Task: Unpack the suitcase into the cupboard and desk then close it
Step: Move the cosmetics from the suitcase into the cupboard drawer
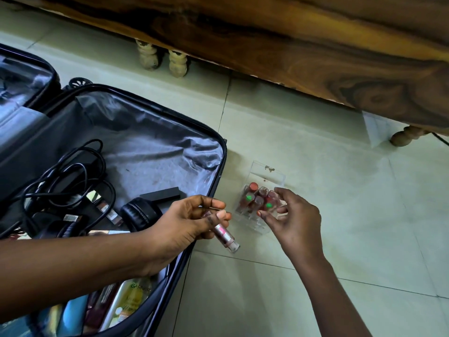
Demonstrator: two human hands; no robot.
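The dark suitcase [220, 152] lies open on the tiled floor at left, lined with grey fabric. Inside are black cables [65, 181], black headphones [139, 212], a black box [165, 194] and toiletry bottles [131, 300] near the front. My left hand [187, 222] holds a clear lipstick tube [226, 235] over the suitcase's right edge. Just to the right, a clear plastic organiser [264, 176] with several lipsticks stands on the floor. My right hand [294, 217] holds the organiser's near side with thumb and curled fingers.
A wooden furniture piece [291, 52] with turned legs [405, 136] spans the top of the view. Two pale turned legs [162, 60] stand behind the suitcase. Pale green floor tiles [315, 276] stretch to the right and front.
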